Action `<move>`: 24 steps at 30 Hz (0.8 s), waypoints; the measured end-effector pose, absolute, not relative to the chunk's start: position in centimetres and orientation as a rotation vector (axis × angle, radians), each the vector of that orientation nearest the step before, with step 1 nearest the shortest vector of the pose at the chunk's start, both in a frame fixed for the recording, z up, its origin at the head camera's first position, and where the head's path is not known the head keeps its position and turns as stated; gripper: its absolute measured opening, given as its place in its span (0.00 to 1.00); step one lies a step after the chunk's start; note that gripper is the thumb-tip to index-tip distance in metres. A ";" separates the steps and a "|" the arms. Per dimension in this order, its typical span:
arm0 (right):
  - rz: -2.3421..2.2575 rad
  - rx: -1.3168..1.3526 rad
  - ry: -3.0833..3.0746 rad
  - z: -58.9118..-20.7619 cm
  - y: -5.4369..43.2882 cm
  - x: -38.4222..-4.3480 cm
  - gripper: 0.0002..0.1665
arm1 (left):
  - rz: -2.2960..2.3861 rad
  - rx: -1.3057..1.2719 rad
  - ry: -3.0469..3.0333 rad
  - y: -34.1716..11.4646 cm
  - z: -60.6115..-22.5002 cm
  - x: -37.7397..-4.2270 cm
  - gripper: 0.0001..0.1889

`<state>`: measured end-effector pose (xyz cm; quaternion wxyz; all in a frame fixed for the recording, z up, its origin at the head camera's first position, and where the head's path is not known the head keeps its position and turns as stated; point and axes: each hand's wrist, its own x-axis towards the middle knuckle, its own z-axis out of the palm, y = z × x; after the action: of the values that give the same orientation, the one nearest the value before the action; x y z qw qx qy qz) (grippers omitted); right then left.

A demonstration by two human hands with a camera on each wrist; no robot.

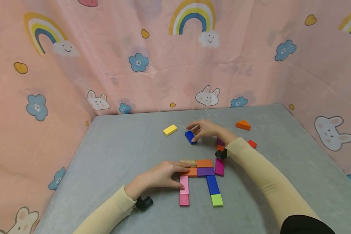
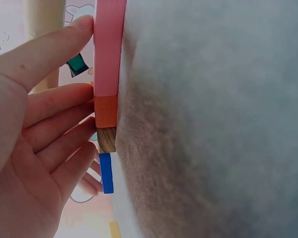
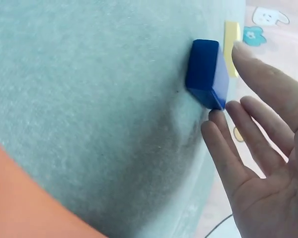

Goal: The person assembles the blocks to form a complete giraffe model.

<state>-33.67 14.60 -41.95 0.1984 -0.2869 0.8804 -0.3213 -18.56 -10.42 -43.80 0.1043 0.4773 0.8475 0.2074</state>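
Flat colored blocks lie joined in a figure on the grey table. My left hand (image 1: 161,174) rests along its left side, fingertips on the wood-grain block (image 1: 188,161) and the orange block (image 1: 193,173), thumb at the pink block (image 1: 184,180). Those fingers are fairly straight in the left wrist view. Farther back, my right hand (image 1: 207,128) hovers around a loose blue block (image 1: 189,137), with fingers spread and slightly bent. In the right wrist view, the thumb and fingers stand apart around the blue block (image 3: 202,67), fingertips close to its end.
A yellow block (image 1: 170,130) lies left of the loose blue one. Back right are an orange triangular block (image 1: 243,125) and a red block (image 1: 252,144), partly behind the right sleeve. A magenta block (image 1: 219,167) adjoins the figure's right side. Pink patterned cloth (image 1: 163,84) borders the table.
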 end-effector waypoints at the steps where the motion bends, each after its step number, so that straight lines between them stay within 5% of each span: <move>1: -0.893 -0.806 2.457 -42.1 14.6 -33.7 0.38 | 0.610 1.404 2.497 -10.4 -43.8 -18.6 0.33; 24: -0.896 -0.778 2.461 -43.3 14.8 -34.2 0.38 | 0.601 1.407 2.496 -10.2 -43.9 -18.6 0.33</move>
<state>-34.23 14.81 -43.27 0.2032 -0.2787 0.8820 -0.3211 -18.63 -10.24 -43.92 0.1069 0.4778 0.8478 0.2040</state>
